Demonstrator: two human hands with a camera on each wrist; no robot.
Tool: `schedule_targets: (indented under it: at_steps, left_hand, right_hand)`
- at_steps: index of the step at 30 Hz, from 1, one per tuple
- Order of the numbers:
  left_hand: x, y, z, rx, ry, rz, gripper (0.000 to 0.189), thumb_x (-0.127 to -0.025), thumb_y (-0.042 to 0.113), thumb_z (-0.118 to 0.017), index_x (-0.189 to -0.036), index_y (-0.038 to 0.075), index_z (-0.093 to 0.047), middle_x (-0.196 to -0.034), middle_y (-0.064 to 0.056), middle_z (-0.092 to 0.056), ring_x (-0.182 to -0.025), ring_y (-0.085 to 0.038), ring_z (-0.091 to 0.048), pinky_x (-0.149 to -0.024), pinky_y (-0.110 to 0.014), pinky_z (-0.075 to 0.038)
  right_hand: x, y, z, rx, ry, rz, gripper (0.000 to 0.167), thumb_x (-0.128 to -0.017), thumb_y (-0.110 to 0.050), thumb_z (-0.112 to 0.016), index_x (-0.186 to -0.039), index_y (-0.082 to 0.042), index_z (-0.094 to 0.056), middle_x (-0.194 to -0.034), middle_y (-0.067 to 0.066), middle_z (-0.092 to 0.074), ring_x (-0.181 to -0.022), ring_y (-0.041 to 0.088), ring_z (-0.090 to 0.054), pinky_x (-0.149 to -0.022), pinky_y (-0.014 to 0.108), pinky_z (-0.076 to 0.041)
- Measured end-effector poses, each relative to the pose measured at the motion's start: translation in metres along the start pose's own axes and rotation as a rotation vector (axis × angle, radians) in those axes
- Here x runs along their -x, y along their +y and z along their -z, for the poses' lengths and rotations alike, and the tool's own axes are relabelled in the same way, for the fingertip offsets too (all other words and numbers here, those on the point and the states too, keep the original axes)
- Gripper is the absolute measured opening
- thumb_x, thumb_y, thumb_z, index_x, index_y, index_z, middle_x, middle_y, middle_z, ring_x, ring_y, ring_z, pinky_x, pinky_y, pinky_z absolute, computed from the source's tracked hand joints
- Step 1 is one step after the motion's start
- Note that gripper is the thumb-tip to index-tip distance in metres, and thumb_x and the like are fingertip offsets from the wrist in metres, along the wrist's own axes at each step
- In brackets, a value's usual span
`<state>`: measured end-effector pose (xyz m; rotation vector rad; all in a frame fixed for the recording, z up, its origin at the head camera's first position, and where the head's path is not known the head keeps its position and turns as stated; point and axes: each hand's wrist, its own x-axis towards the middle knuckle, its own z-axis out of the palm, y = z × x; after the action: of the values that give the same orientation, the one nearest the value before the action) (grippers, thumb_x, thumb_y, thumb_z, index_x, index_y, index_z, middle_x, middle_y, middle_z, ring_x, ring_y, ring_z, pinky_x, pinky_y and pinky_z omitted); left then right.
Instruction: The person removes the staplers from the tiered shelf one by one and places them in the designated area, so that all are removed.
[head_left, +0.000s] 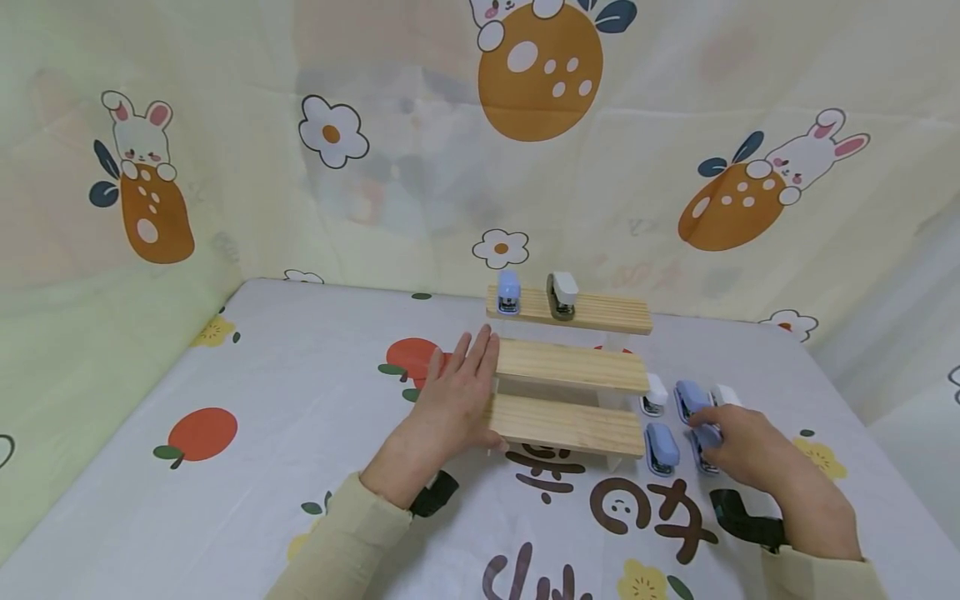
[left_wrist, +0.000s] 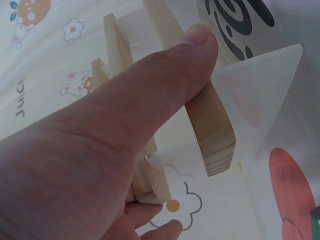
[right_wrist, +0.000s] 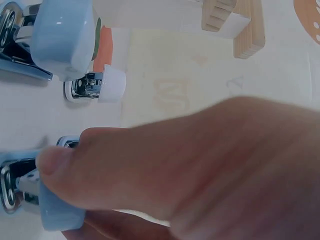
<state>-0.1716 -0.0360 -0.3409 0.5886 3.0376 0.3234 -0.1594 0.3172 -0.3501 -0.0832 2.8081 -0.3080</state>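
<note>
1. Stapler (right_wrist: 60, 210), blue, right of the shelf (head_left: 572, 367), is pinched between the right hand's (head_left: 750, 450) thumb and fingers, seemingly for sure control; whether lifted, I can't tell.
2. Left hand (head_left: 450, 404): fingers straight, slightly spread along the shelf's left end, thumb against its bottom board (head_left: 566, 425), probably steadying it.
3. Other staplers (head_left: 662, 446) stand nearby, within reach.

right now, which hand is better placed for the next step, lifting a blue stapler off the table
Likely the right hand: it appears to pinch a blue stapler to the right of the wooden rack. The left hand is against the rack's left end, farther from that stapler.
</note>
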Motion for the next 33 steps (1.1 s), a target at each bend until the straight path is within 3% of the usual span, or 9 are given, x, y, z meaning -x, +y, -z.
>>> schedule_targets:
  at_steps: [13,16,21,33]
  left_hand:
    - [0.000,0.000,0.001,0.015,-0.006,0.008,0.139,-0.058,0.049,-0.094,-0.160,0.007,-0.009,-0.169,-0.009,-0.007,-0.155,-0.032,-0.012,-0.123,-0.058,-0.015]
    - [0.000,0.000,0.000,0.014,-0.006,0.006,0.139,-0.058,0.049,-0.094,-0.160,0.007,-0.009,-0.169,-0.009,-0.007,-0.155,-0.032,-0.012,-0.122,-0.059,-0.015]
    - [0.000,0.000,0.000,0.011,-0.016,0.006,0.140,-0.058,0.050,-0.093,-0.160,0.008,-0.008,-0.169,-0.008,-0.005,-0.155,-0.032,-0.011,-0.123,-0.058,-0.015]
    - [0.000,0.001,0.003,-0.003,-0.021,0.016,0.139,-0.058,0.051,-0.093,-0.160,0.008,-0.008,-0.169,-0.008,-0.006,-0.155,-0.032,-0.012,-0.123,-0.057,-0.016]
  right_hand:
    - [0.000,-0.001,0.002,-0.013,-0.004,-0.007,0.035,-0.083,0.001,-0.064,-0.118,0.003,-0.065,-0.126,0.040,-0.053,-0.093,0.040,-0.051,-0.075,0.045,-0.047]
    - [0.002,-0.002,0.003,-0.012,0.003,0.000,0.034,-0.086,-0.004,-0.066,-0.119,0.004,-0.064,-0.124,0.039,-0.055,-0.095,0.042,-0.054,-0.078,0.050,-0.050]
    - [0.011,-0.010,0.010,-0.005,0.098,0.041,0.036,-0.090,-0.015,-0.066,-0.119,0.007,-0.063,-0.120,0.035,-0.060,-0.103,0.049,-0.058,-0.083,0.063,-0.051]
    - [0.022,-0.046,0.022,-0.083,0.431,0.187,0.029,-0.092,-0.012,-0.063,-0.118,0.003,-0.065,-0.128,0.030,-0.053,-0.108,0.047,-0.056,-0.086,0.065,-0.049]
